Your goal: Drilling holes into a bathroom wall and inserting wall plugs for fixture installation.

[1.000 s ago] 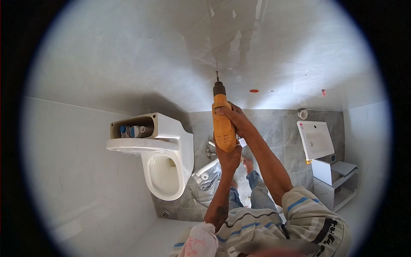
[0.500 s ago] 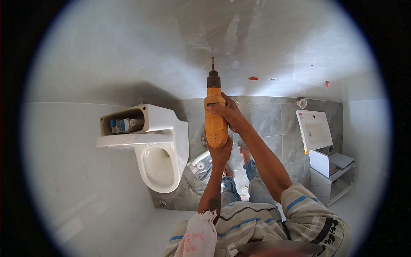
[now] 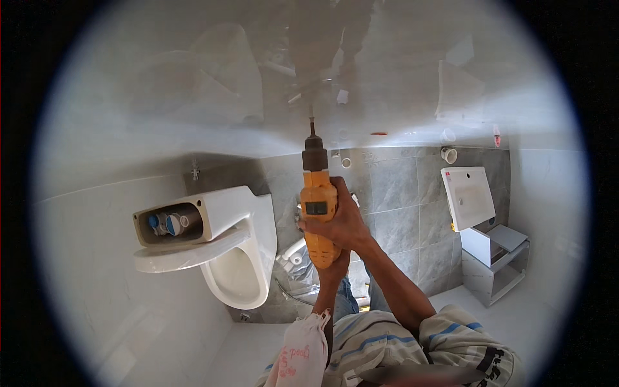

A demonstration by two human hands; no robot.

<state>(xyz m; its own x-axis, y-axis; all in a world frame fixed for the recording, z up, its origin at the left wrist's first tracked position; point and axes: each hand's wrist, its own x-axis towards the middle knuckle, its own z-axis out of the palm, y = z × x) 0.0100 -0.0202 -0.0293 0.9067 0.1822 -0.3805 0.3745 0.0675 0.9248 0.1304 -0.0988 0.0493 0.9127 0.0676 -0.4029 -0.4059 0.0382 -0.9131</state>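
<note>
An orange power drill (image 3: 317, 190) with a black chuck (image 3: 314, 155) is in both my hands, pointing away from me at the glossy wall (image 3: 400, 71). Its thin bit (image 3: 313, 126) meets the wall surface; whether the tip has sunk in cannot be made out. My right hand (image 3: 345, 222) is wrapped over the right side of the drill body, thumb across its top. Behind and beneath the drill's rear end, my left hand (image 3: 333, 269) grips it, with most of the fingers hidden by the body.
A white toilet (image 3: 261, 216) stands at left, its tank open and the lid (image 3: 193, 253) lying across it. On the right are a white washbasin (image 3: 469, 209) and a small cabinet (image 3: 480, 277). A white pipe end (image 3: 449, 155) stands near the wall; wrapped parts (image 3: 295, 258) lie on grey tiles.
The drill and both hands now sit lower in the picture, still gripped the same way. The whole view has shifted, with more wall reflections showing and the toilet tank farther left.
</note>
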